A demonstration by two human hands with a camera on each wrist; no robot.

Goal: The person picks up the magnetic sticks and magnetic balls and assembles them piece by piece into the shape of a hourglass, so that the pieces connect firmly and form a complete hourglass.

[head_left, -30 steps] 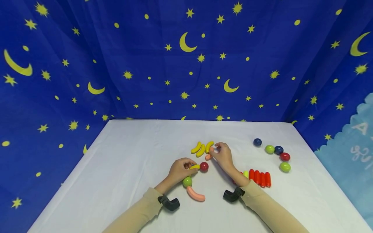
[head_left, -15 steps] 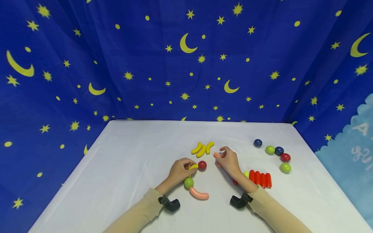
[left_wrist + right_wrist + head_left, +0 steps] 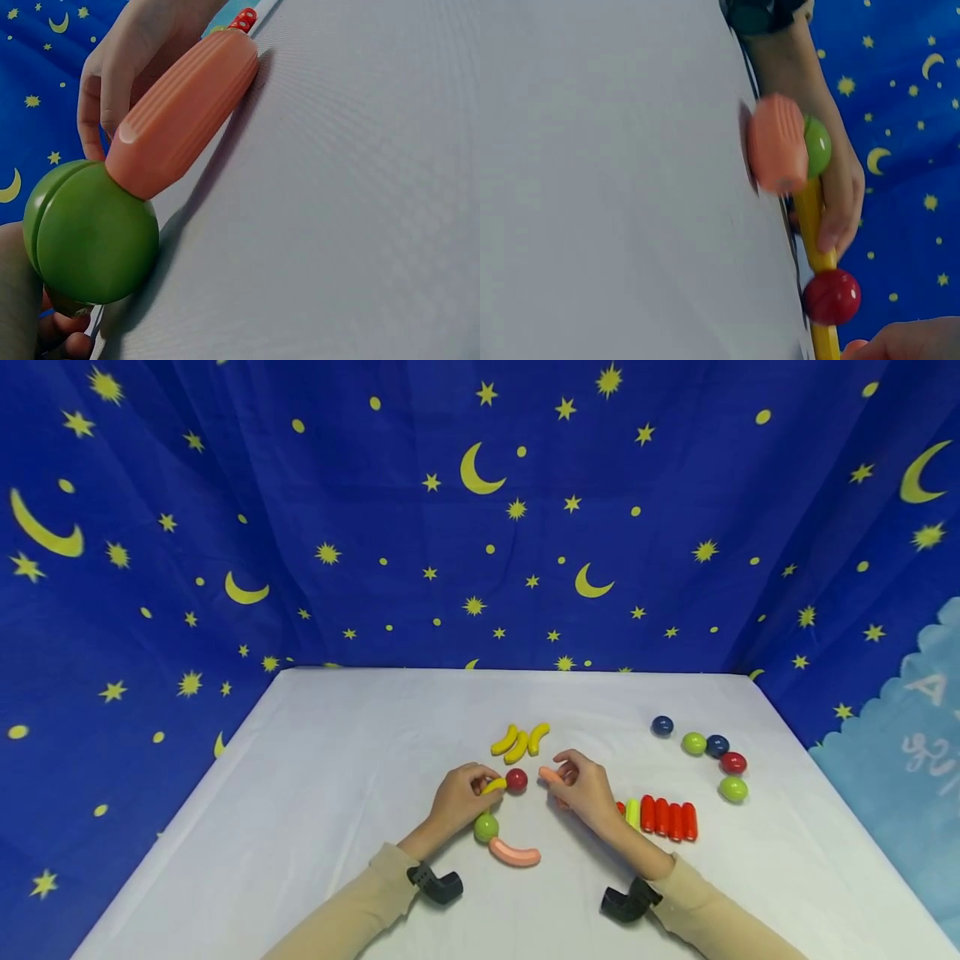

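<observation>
My left hand (image 3: 459,797) pinches a yellow curved piece (image 3: 495,786) with a red ball (image 3: 516,780) at its far end. At the near end sits a green ball (image 3: 486,828), from which a salmon curved piece (image 3: 515,853) extends right. Grooves show on that salmon piece (image 3: 184,112) in the left wrist view. My right hand (image 3: 588,793) holds another salmon piece (image 3: 550,775) between thumb and fingers, its tip a short gap right of the red ball. Only part of the right hand (image 3: 915,341) shows in the right wrist view.
Several loose yellow curved pieces (image 3: 517,746) lie beyond the hands. A row of red pieces (image 3: 667,818) with a yellow-green piece (image 3: 633,814) lies right, partly behind the right forearm. Farther right are several blue, green and red balls (image 3: 732,763). A starry blue curtain (image 3: 480,527) backs the white table (image 3: 360,752).
The right hand has drawn the salmon piece away from the loose yellow pieces, toward me, then left toward the red ball. The left hand's joined pieces have turned slightly.
</observation>
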